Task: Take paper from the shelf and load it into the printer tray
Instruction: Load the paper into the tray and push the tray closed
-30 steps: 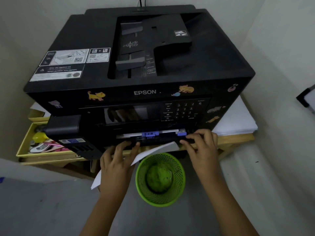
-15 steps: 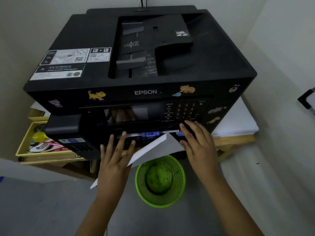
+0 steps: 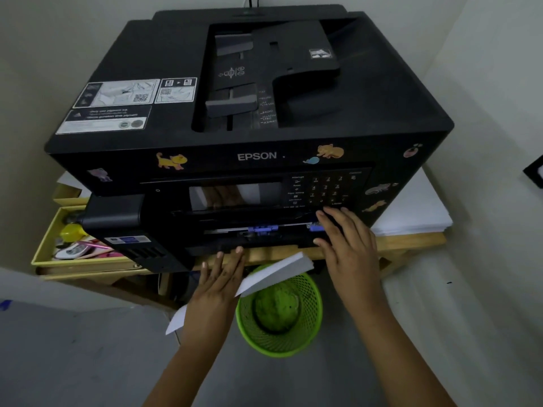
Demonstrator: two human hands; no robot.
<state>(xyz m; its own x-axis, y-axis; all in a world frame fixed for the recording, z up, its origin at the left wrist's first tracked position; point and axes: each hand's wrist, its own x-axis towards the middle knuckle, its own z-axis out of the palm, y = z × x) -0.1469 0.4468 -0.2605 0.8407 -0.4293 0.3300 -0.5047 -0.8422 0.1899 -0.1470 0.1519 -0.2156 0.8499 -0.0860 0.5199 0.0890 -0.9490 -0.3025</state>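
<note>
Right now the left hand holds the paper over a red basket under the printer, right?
Not quite: the head view shows the basket is green, not red. The left hand does hold the paper over it, under the printer.

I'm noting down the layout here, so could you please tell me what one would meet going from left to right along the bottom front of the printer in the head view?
Yellow tray → left hand → sheaf of paper above the green mesh bin → right hand → white paper stack.
</note>
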